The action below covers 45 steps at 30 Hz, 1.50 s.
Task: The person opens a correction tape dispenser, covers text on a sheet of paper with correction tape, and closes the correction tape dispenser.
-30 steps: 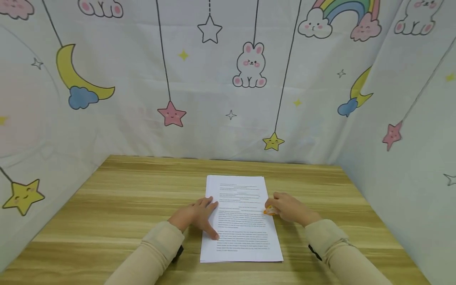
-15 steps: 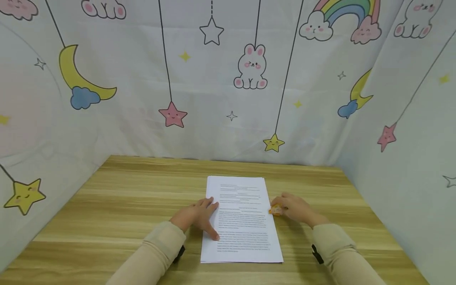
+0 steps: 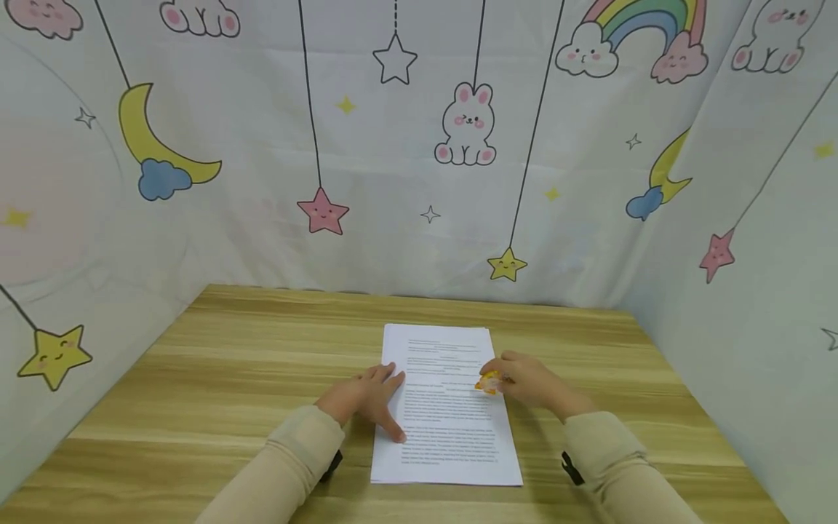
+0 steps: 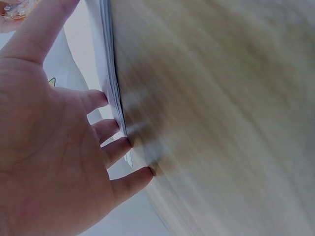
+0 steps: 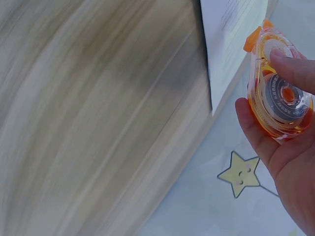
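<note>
A stack of printed paper [image 3: 445, 437] lies on the wooden table, its thickness showing as layered edges in the left wrist view. My left hand [image 3: 369, 399] rests at the stack's left side with fingers spread, thumb and fingertips on or against the sheets. Between the thumb and fingers of my right hand [image 3: 530, 382] is an orange, clear-cased correction tape [image 5: 283, 96]. Its orange tip [image 5: 253, 39] points away from the palm. In the head view the correction tape is over the right part of the page; whether it touches the paper I cannot tell.
The wooden table [image 3: 262, 349] extends on both sides of the paper. White cloth [image 3: 366, 255] printed with stars, moons and rabbits hangs behind it and along the sides. Dark wrist-camera pieces [image 3: 572, 468] sit under the sleeves.
My right hand moved right, off the page edge, then came back left over the page with the correction tape in its grip. My left hand has stayed in place on the stack.
</note>
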Available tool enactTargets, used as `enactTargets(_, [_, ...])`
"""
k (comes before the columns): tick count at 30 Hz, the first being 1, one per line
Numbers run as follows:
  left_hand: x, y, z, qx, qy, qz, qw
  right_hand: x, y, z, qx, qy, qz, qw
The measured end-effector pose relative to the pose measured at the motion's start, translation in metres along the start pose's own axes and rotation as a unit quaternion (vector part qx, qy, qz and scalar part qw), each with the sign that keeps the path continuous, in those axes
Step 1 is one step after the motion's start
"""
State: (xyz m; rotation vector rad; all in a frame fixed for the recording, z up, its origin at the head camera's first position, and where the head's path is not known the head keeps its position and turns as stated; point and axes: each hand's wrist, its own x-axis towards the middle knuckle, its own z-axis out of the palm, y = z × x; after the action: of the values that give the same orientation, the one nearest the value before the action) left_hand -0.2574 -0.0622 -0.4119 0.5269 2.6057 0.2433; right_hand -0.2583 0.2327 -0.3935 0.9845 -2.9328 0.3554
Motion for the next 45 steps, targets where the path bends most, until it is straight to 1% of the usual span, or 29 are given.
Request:
enactTargets(1, [0.0, 0.0, 0.0, -0.001, 0.001, -0.002, 1.0, 0.003, -0.002, 0.002, -0.003, 0.003, -0.007, 1.0])
enactTargets(4, [-0.001, 0.0, -0.001, 0.0, 0.003, -0.006, 1.0, 0.01, -0.011, 0.007, -0.005, 0.005, -0.011, 0.9999])
enactTargets(10, [-0.002, 0.001, -0.002, 0.0, -0.001, -0.01, 1.0, 0.026, -0.031, 0.02, -0.004, 0.01, -0.029, 0.9995])
enactTargets(17, [-0.002, 0.0, -0.001, 0.021, -0.004, -0.009, 0.9997, 0.041, -0.051, 0.035, -0.01, 0.004, -0.025, 0.9996])
enactTargets(20, [-0.002, 0.0, -0.001, 0.019, -0.004, -0.011, 0.9997, 0.047, -0.058, 0.038, -0.008, 0.009, -0.031, 0.9995])
enactTargets(26, [-0.002, 0.001, -0.001, 0.012, -0.002, -0.008, 0.9999, 0.057, -0.07, 0.041, -0.016, 0.029, -0.055, 0.998])
enactTargets(31, [-0.002, 0.001, 0.0, 0.016, 0.0, -0.004, 0.9999, 0.065, -0.076, 0.04, -0.025, 0.016, -0.059, 0.9978])
enactTargets(37, [-0.002, 0.001, 0.001, 0.018, -0.002, 0.0, 0.9998, 0.071, -0.082, 0.041, -0.034, -0.018, -0.036, 0.9986])
enactTargets(42, [-0.002, 0.0, 0.0, 0.021, -0.005, -0.003, 0.9998, 0.073, -0.086, 0.04, -0.076, -0.022, -0.051, 0.9956])
enactTargets(45, [-0.001, 0.0, 0.0, 0.022, -0.003, -0.002, 0.9998, 0.073, -0.088, 0.041, -0.105, -0.028, -0.052, 0.9927])
